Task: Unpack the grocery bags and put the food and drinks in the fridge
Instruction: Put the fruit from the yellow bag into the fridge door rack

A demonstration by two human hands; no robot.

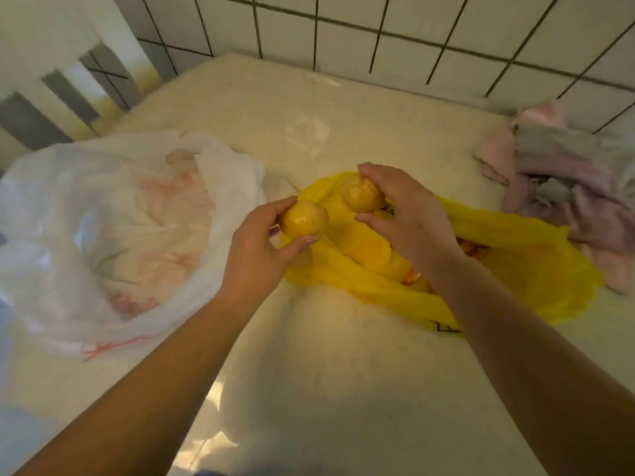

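A yellow plastic bag (508, 255) lies flattened on the pale counter (309, 355), with some orange items showing at its opening (412, 278). My left hand (257, 255) grips a round yellow fruit (304, 219) just above the bag's left end. My right hand (409, 214) holds a second round, paler fruit (360, 194) between thumb and fingers, a little farther back over the bag. A white plastic bag (113, 228) with red print sits open to the left; its contents are hidden.
A crumpled pink and grey cloth (567, 187) lies at the right by the tiled wall (378, 32). The counter meets the tiled wall at the back. A radiator-like grille (72, 94) stands at the far left.
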